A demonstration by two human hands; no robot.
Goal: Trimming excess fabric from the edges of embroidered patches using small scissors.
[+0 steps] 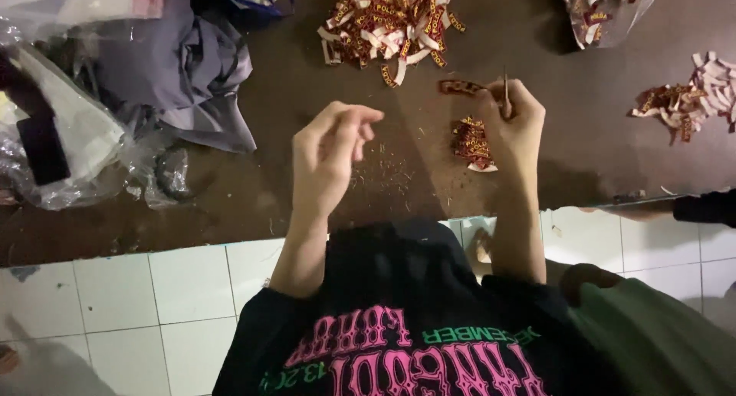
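The right hand [512, 120] is pinching a thin metal pick [505, 89] upright, fingers closed around it, just beside a small stack of dark red woven labels [471, 143] lying on the dark brown table [307, 174]. The left hand [330, 154] is hovering with loosely curled, empty fingers. It seems better to be steadying the stack first, then working slowly.

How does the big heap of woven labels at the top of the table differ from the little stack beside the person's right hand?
The big heap is loose and sprawling, with labels lying every way, many showing white backs. The little stack is far smaller and tidier, its labels laid on one another, mostly dark red side up. The heap lies beyond both hands; the stack sits against the right hand. Both hold red-and-gold labels on the brown table.
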